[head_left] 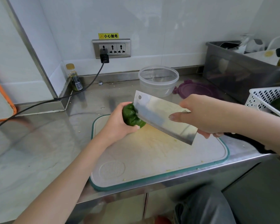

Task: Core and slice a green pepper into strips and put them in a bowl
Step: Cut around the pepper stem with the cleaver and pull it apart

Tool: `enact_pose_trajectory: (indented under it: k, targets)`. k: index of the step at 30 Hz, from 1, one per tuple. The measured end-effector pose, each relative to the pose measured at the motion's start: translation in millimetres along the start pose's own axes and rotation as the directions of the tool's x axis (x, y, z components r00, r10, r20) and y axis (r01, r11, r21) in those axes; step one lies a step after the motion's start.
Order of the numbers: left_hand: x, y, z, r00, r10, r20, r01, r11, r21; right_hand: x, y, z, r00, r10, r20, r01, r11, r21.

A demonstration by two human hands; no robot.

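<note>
None of the task is finished as far as I can judge; the steel tabletop (pixel 39 143) carries my cutting board (pixel 152 159), which shows only stains and a few pale crumbs, no strips, and the clear bowl (pixel 158 81) behind it stands empty beside its purple lid (pixel 196 89); a white perforated basket (pixel 265 99) at the right edge has something green inside, too cut off to name. My right hand (pixel 205 115) has its grip closed round the top of the cleaver (pixel 162 117), forefinger laid along the flat of the blade; the blade's far end meets the green pepper (pixel 132 117), though whether it has bitten in I cannot tell. My left hand (pixel 118 123) curls round the pepper, thumb under it, holding it over the board's far left corner; the pepper looks whole, so coring, slicing and filling the bowl all seem still ahead. Writing, then; the yellow sticker (pixel 108 36) over the wall socket (pixel 111 49) reads 小心触电; the small bottle (pixel 75 80) in the corner has a label with a barcode, its words too small to read.
</note>
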State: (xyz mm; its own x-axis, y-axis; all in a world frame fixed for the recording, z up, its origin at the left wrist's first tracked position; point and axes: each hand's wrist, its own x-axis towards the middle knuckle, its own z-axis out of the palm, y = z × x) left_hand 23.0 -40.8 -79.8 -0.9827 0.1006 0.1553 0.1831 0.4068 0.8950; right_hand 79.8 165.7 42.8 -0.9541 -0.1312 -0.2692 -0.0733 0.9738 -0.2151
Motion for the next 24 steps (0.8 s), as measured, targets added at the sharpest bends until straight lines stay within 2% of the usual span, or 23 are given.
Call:
enact_pose_trajectory:
  k: [7, 13, 18, 24]
  targets:
    - [-1.5, 0.6, 2.0, 0.999, 0.003, -0.038, -0.005, 0.999, -0.040, 3.6, -21.4, -8.7, 0.991, -0.095, -0.092, 0.069, 0.965, -0.254]
    - [0.4, 2.1, 2.7, 1.000, 0.007, -0.015, -0.007, 1.000, -0.009, 1.5, -8.4, -21.0, 0.997, -0.079, -0.007, 0.076, 0.985, -0.152]
    - [1.0, -0.6, 1.1, 1.000, 0.003, -0.003, -0.003, 1.000, -0.007, 9.9, -9.9, -9.6, 0.997, -0.069, -0.041, 0.062, 0.988, -0.141]
    - [4.3, -3.9, 1.7, 0.999, 0.045, 0.014, -0.046, 0.995, 0.094, -2.5, -5.6, -27.9, 0.998, -0.053, 0.028, 0.057, 0.988, -0.145]
